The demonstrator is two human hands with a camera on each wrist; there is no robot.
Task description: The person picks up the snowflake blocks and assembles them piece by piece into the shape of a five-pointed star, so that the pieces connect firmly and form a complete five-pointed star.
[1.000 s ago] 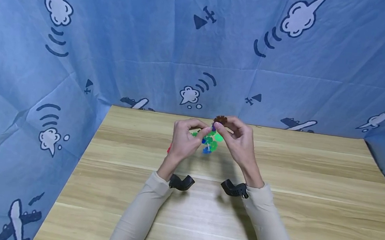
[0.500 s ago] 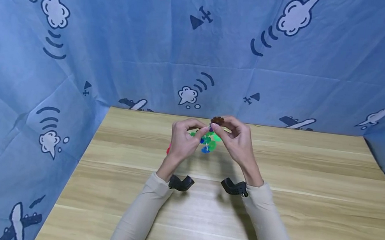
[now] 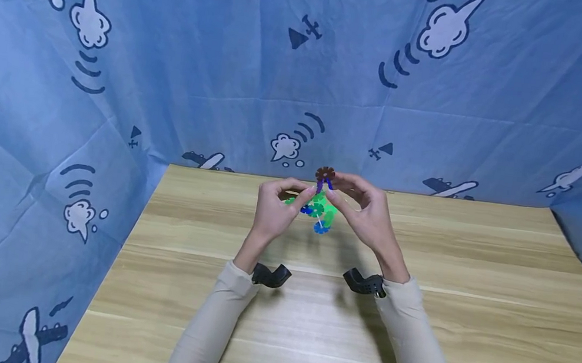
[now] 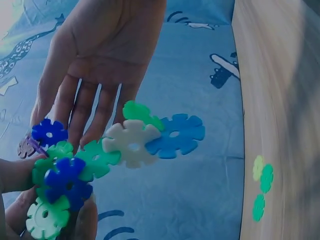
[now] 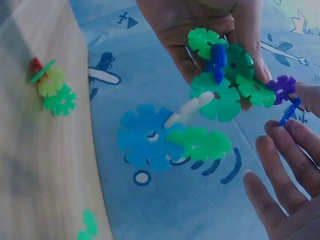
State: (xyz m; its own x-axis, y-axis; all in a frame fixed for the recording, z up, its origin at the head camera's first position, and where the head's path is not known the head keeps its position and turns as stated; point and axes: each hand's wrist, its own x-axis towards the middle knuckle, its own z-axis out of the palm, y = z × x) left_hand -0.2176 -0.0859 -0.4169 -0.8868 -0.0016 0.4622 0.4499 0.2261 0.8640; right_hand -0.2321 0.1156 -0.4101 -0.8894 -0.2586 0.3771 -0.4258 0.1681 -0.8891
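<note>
My left hand (image 3: 278, 208) grips a cluster of joined plastic snowflake discs above the table. In the right wrist view the cluster has several green discs (image 5: 215, 97), a dark blue disc (image 5: 217, 62), a white disc (image 5: 190, 110) and a large light blue disc (image 5: 150, 137). A purple disc (image 5: 284, 87) sticks out on its right side. My right hand (image 3: 364, 216) pinches a blue disc (image 5: 289, 111) beside the purple one, between thumb and fingertip. Topmost in the head view is a brown disc (image 3: 325, 174). Fingers hide some of the joints.
Loose on the wooden table (image 3: 445, 339) lie more discs: a yellow-green one (image 5: 51, 82) with green and red pieces around it, and a separate green pair (image 5: 88, 225). A blue patterned curtain (image 3: 228, 68) stands behind the table's far edge and along its sides.
The brown disc has turned from tilted to facing the head camera, and two blue-purple discs show below it. My right hand has shifted slightly right. The red piece beside the left wrist has gone from view.
</note>
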